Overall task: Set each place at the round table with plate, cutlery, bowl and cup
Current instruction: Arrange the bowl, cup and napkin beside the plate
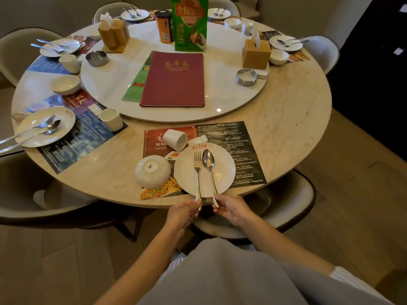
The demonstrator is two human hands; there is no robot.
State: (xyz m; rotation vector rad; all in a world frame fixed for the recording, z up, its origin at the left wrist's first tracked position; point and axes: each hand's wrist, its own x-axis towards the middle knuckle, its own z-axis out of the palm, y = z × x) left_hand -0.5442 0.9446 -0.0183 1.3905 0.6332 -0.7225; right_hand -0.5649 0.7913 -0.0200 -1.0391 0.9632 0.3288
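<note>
The left hand (pixel 184 211) pinches the fork (pixel 197 170) and the right hand (pixel 231 209) the spoon (pixel 208 164) (handles over the plate (pixel 224 170) rim), so lay them parallel

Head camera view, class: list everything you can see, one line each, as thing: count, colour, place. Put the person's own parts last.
Plates: five, white, one at each place.
Forks and spoons: one pair on each plate, silver.
Bowls: five, white; nearest upside down.
Cups: four, white; nearest lying on its side.
Placemats: printed, under the settings.
Turntable: one, white, table centre.
Menu: one, maroon, on turntable.
Tissue boxes: two, wooden, on turntable.
Ashtrays: two, metal, on turntable.
Carton: one, green, far side.
Can: one, orange, beside carton.
Chairs: pale, around table.
Left hand: pinches fork handle.
Right hand: pinches spoon handle.
</note>
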